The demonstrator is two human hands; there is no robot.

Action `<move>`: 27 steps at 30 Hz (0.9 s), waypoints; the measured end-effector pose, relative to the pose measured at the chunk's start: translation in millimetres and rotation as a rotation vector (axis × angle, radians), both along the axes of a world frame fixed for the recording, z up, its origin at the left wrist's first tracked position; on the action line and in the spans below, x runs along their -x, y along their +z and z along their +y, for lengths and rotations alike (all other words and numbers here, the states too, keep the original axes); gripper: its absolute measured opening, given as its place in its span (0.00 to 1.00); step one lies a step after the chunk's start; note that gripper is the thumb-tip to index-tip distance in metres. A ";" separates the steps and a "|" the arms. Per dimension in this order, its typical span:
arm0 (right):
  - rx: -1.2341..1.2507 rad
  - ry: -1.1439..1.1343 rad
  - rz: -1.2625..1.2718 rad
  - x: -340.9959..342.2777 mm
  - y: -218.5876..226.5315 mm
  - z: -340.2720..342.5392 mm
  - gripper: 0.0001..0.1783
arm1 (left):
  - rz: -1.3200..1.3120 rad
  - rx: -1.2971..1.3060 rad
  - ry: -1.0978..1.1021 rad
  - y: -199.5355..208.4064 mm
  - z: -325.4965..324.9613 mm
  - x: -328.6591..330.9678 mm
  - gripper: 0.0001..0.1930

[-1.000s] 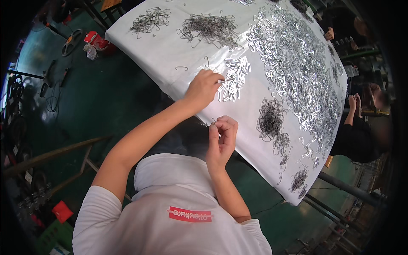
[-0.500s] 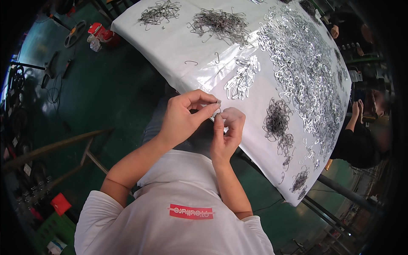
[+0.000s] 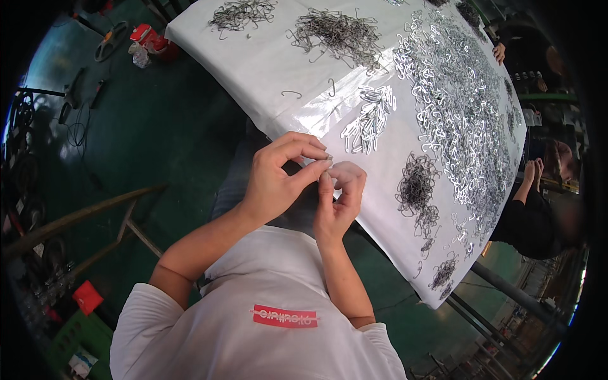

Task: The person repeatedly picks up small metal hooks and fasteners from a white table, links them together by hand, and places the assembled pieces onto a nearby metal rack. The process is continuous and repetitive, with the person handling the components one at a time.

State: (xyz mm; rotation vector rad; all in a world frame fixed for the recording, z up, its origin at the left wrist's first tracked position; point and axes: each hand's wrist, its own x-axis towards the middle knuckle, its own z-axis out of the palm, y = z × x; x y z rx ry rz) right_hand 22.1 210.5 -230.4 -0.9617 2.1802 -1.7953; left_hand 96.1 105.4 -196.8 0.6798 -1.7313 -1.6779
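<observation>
My left hand [image 3: 272,180] and my right hand [image 3: 339,199] meet at the table's near edge, both closed in a pinch with fingertips almost touching. Something small and dark sits at the fingertips, mostly hidden, and its kind does not show. Just beyond my hands lies a small heap of shiny, elongated metal links [image 3: 369,120]. To its right is a tangle of dark wire hooks [image 3: 417,183]. Two loose wire hooks, a curved one [image 3: 291,94] and a more upright one [image 3: 332,87], lie apart, farther left.
A large spread of shiny bent metal hooks [image 3: 465,120] covers the right of the white-covered table [image 3: 266,76]. More dark hook piles [image 3: 335,35] lie at the far side. Other people's hands [image 3: 534,171] show past the right edge. A wooden frame [image 3: 82,215] stands at left.
The fingertips of my two hands have come slightly closer together, and the gap between them has narrowed. The table and its heaps sit slightly farther right in view.
</observation>
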 end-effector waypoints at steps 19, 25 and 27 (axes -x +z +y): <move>-0.943 0.144 0.481 195.0 -25.4 -179.1 0.12 | -0.048 0.213 0.069 6.0 10.3 -21.6 0.07; -0.693 0.387 -0.024 185.3 -19.7 -154.8 0.12 | -0.035 0.195 0.073 2.7 12.5 -25.8 0.07; -0.398 0.458 -0.472 167.1 -10.6 -121.7 0.10 | -0.019 0.206 0.069 -0.5 12.4 -26.2 0.07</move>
